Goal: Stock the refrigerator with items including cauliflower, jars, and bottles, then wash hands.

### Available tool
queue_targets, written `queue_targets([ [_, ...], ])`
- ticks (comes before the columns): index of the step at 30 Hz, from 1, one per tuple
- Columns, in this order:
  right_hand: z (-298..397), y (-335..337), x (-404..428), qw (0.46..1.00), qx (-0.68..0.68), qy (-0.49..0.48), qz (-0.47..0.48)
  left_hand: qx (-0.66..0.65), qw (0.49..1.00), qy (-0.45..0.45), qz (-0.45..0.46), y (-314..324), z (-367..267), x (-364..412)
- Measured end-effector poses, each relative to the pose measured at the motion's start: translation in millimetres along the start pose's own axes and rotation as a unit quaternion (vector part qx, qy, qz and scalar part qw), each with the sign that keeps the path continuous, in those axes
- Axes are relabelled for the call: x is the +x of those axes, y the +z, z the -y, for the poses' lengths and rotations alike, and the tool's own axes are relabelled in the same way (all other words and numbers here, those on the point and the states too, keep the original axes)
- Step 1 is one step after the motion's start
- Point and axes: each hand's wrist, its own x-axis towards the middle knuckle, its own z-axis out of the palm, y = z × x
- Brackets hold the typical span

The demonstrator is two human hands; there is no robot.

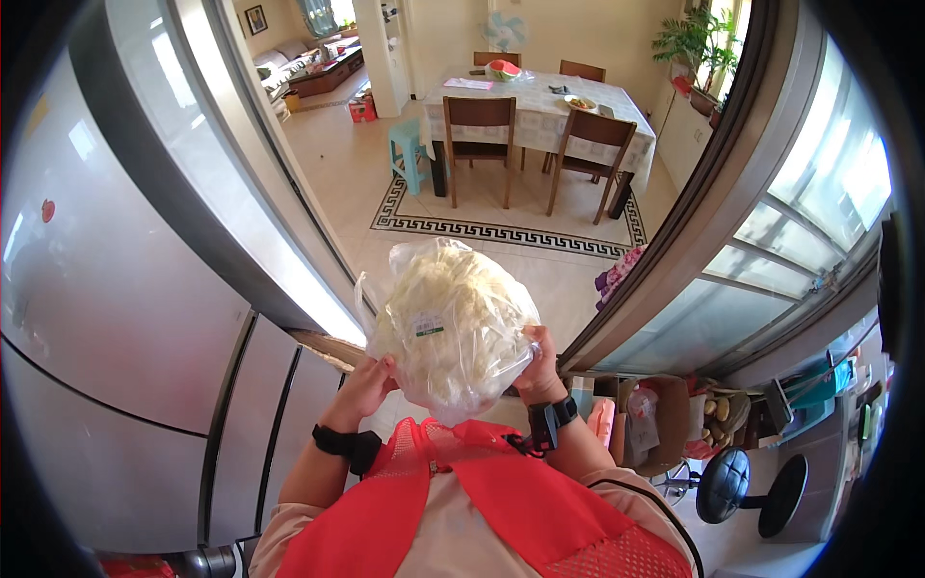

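Observation:
A large pale cauliflower (462, 311) is held up in front of my chest, wrapped in a clear plastic bag (412, 253) with a printed label on its near side. My left hand (372, 386) grips the bag at its lower left. On the other side my right hand (540, 361) pinches the plastic at the right edge. Part of the fingers of both hands is hidden behind the bag. Each wrist wears a black strap, and the right one carries a small dark device (543, 426).
A fridge (123, 289) stands close on my left. The doorway frame (650, 238) opens ahead onto a dining table (538, 108) with chairs and a cut watermelon (504, 70). A light-blue stool (408, 152) stands beside it. On my right are a cardboard box (668, 426) and a black-seated stool (723, 484).

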Motion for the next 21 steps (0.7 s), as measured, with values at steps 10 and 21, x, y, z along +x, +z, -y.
queue_targets([
  [10, 17.0, -42.5, -2.1, 0.998, -0.007, 0.006, -0.066, -0.111, 0.992, -0.032, 0.047, 24.5, 10.5, 31.8],
  [21, 5.7, 10.8, -13.6, 0.991, -0.094, -0.075, -0.056, -0.156, 0.983, -0.064, 0.067, -5.0, -4.8, 40.4],
])
